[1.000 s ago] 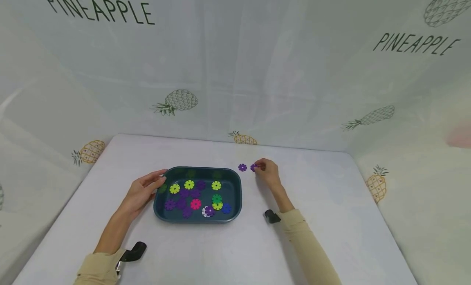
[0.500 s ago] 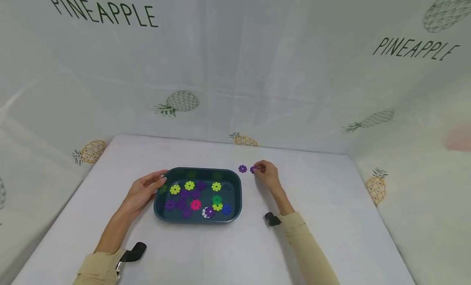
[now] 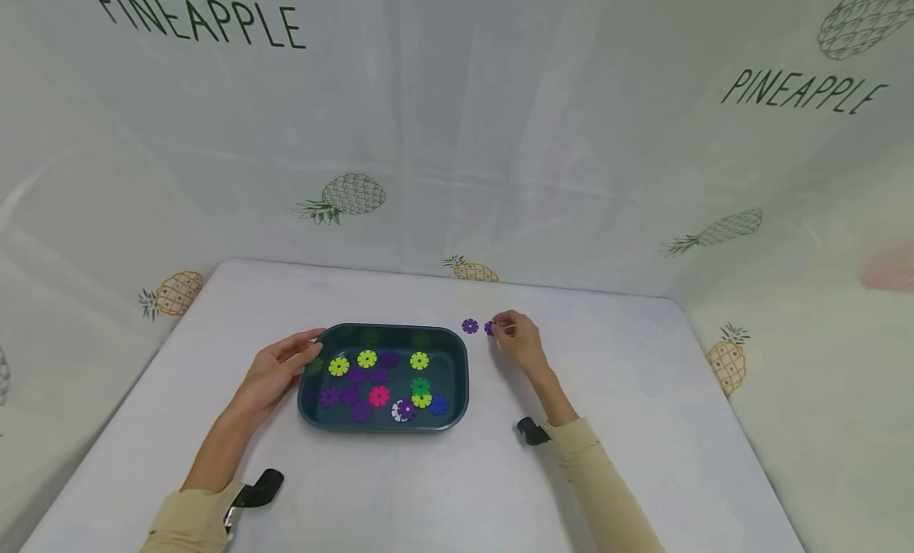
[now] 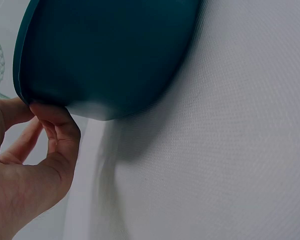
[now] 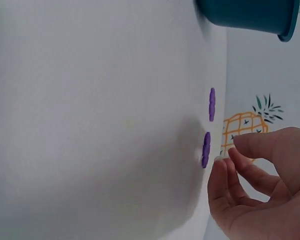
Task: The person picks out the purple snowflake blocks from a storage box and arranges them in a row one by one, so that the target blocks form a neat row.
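In the head view my left hand (image 3: 274,374) grips the left rim of a dark teal tray (image 3: 383,428), with the thumb over the edge. The left wrist view shows the fingers bent at the tray's rim (image 4: 21,75). Inside lie several flower-shaped notched discs, including a pink disc (image 3: 379,396) and a green disc (image 3: 420,385). Right of the tray, a purple disc (image 3: 470,326) lies flat on the table. Beside it is another purple disc (image 3: 489,328), partly covered by my right hand (image 3: 520,340). In the right wrist view the thumb and fingertips (image 5: 220,167) stand apart, just off that disc.
A white-covered table (image 3: 385,497) holds the tray near its middle. Behind it hangs a pale curtain (image 3: 464,140) printed with pineapples and lettering. Black wrist cameras jut from both sleeves, the left camera (image 3: 263,489) and the right camera (image 3: 531,432).
The right thumb and fingers have parted slightly at the second purple disc, which lies in nearly the same place. The left hand and tray have not moved.
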